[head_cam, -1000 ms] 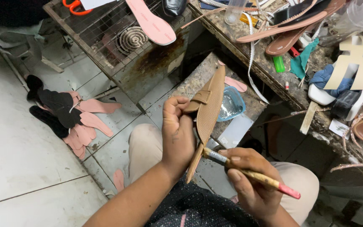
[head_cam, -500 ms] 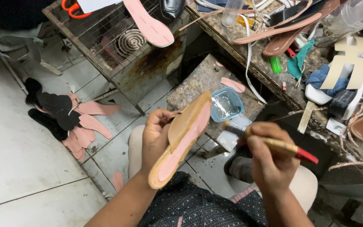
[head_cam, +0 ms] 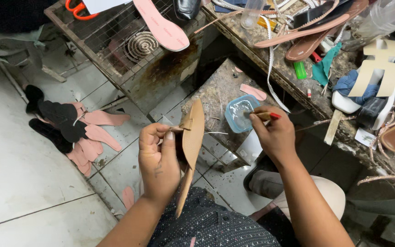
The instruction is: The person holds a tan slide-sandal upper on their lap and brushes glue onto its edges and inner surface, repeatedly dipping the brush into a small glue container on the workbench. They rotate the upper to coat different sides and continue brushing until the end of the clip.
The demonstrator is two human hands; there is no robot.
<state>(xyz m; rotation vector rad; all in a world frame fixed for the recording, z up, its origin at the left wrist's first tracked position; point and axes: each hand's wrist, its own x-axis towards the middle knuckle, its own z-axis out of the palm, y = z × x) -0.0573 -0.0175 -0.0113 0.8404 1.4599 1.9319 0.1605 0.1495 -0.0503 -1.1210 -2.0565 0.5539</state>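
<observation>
Over your lap, your left hand (head_cam: 158,160) pinches a tan sole (head_cam: 192,137) held on edge. Your right hand (head_cam: 273,132) grips a red-tipped brush (head_cam: 264,115), its end in the clear blue tub (head_cam: 239,112) on the stone block (head_cam: 216,91).

Left hand (head_cam: 158,160) grips a tan sole (head_cam: 192,146); right hand (head_cam: 273,135) dips a brush (head_cam: 264,115) into a blue tub (head_cam: 238,114).

The single head-worn camera looks steeply down from above the person's lap, close to both hands, at a stone block (head_cam: 216,98) near the middle of the frame. Beyond the block runs a cluttered bench (head_cam: 298,68); left of it lies tiled floor (head_cam: 19,174).
</observation>
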